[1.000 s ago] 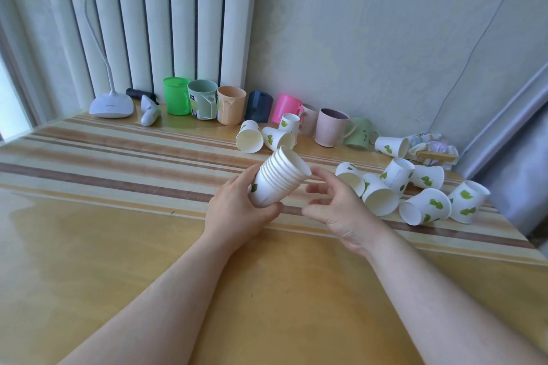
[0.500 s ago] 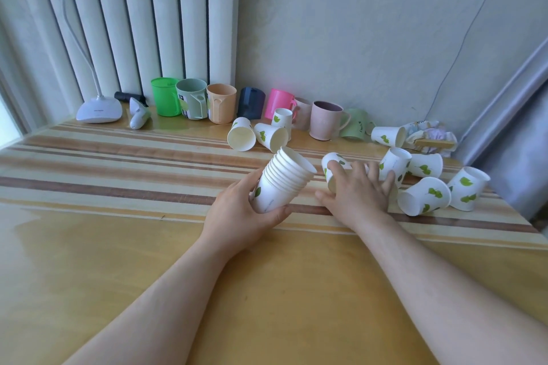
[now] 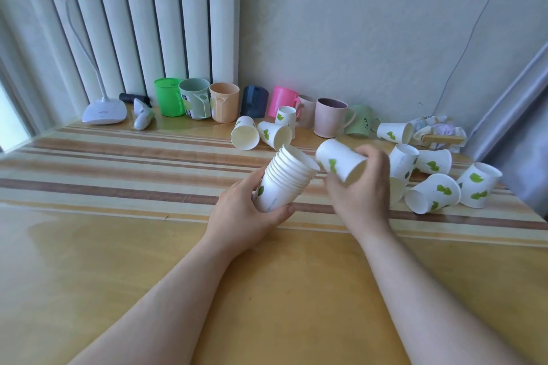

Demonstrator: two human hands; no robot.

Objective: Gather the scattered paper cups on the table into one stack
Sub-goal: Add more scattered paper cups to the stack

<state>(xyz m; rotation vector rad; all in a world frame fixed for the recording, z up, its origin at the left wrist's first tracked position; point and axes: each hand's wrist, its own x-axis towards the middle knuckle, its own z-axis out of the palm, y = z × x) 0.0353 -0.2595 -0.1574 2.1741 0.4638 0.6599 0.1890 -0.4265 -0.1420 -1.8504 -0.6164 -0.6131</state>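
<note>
My left hand (image 3: 243, 216) grips a stack of several white paper cups (image 3: 284, 178) with green leaf prints, tilted with its open mouth up and to the right. My right hand (image 3: 364, 190) holds a single paper cup (image 3: 341, 163) just right of the stack's mouth, its closed bottom pointing up-left toward the stack. Loose cups lie on the table (image 3: 118, 246): three near the back, among them one on its side (image 3: 245, 137), and several at the right, such as one tipped cup (image 3: 433, 194) and one upright cup (image 3: 479, 185).
A row of coloured plastic mugs (image 3: 224, 102) lines the wall behind the cups. A white desk lamp (image 3: 103, 109) and a small white device (image 3: 142, 117) sit at the back left. Crumpled wrappers (image 3: 436, 133) lie at the back right, beside a grey curtain (image 3: 519, 127).
My right hand reached to the loose cups at the right, closed on one, and lifted it back toward the stack's mouth. The left hand kept holding the stack.
</note>
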